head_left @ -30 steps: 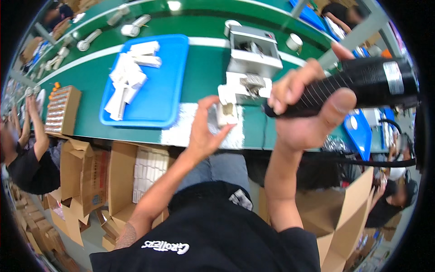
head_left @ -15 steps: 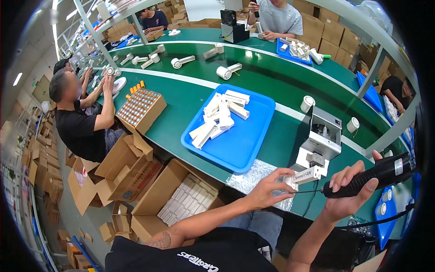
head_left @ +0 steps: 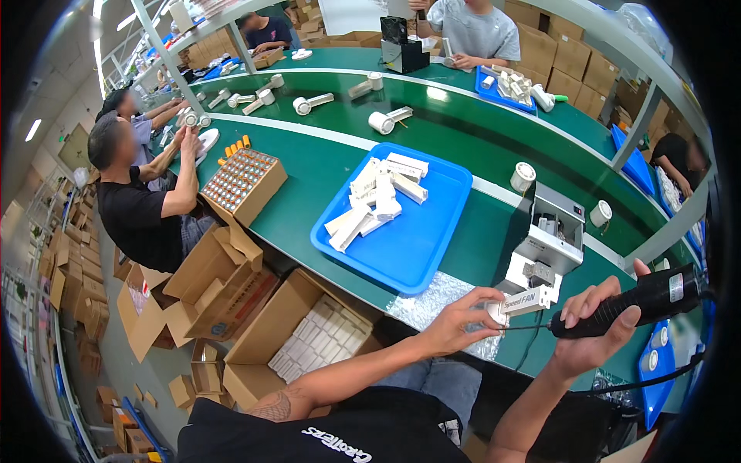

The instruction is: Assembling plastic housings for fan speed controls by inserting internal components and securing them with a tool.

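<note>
My left hand (head_left: 461, 322) pinches a white plastic fan handle (head_left: 525, 301) above the near edge of the green workbench. In my right hand (head_left: 593, 324) is a black corded electric screwdriver (head_left: 644, 305), held nearly level with its shaft pointing left. The thin bit reaches the end of the handle at my left fingertips. Those fingers hide the exact contact spot. Just beyond the handle stands a white and grey machine (head_left: 549, 239), probably a screw feeder. A blue tray (head_left: 409, 258) with several white handle pieces (head_left: 378, 193) lies to the left of it.
White fan parts (head_left: 382, 122) lie along the green conveyor (head_left: 455, 127). At left, a box of small cylinders (head_left: 243, 181) sits on the bench near a co-worker (head_left: 147, 201). An open carton of white parts (head_left: 320, 339) stands below the bench edge. A metal post (head_left: 644, 123) rises at right.
The view has shifted slightly. Both my hands keep their hold, with the screwdriver bit still at the handle's end. The co-workers at left have moved their heads and arms a little.
</note>
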A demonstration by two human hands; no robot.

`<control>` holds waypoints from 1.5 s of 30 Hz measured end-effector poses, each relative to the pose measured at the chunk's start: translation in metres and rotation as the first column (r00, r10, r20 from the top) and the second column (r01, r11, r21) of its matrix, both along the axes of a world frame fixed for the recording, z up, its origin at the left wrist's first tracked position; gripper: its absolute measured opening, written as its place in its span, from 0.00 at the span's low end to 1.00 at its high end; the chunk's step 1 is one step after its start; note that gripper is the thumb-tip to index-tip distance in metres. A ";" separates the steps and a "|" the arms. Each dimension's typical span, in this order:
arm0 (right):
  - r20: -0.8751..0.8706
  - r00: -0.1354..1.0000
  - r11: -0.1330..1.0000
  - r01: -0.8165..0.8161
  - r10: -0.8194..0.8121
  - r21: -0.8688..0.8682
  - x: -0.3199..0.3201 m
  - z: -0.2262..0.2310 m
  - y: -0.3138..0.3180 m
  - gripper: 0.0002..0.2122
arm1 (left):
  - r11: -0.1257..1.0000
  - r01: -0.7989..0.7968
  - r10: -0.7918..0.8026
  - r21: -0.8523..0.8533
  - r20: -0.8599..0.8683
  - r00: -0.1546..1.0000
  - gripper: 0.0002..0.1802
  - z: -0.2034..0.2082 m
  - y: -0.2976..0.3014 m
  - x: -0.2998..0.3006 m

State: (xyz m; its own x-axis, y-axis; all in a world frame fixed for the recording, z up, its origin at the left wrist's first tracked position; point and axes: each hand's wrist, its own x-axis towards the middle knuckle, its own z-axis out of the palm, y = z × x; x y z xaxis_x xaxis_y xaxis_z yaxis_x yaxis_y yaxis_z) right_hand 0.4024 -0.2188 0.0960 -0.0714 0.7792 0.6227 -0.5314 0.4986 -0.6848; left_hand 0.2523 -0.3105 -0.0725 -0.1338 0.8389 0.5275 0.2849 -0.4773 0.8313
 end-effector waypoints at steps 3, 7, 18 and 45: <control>-0.001 1.000 1.000 -0.010 0.010 -0.009 0.003 -0.001 -0.004 0.40 | 1.000 0.011 -0.011 -0.002 -0.017 1.000 0.10 -0.001 0.000 0.004; -0.045 0.994 0.994 -0.102 0.101 -0.025 0.005 -0.007 -0.002 0.35 | 1.000 0.016 -0.016 0.012 -0.002 1.000 0.15 -0.001 0.002 0.003; 0.080 0.996 0.985 0.034 -0.048 0.168 0.006 0.005 0.013 0.39 | 0.979 -0.030 -0.002 -0.200 -0.158 0.987 0.35 0.011 0.016 -0.001; 0.001 0.989 0.987 0.150 -0.151 -0.059 -0.029 0.014 -0.001 0.36 | 0.984 -0.017 0.004 -0.175 -0.076 0.997 0.34 0.012 0.017 -0.002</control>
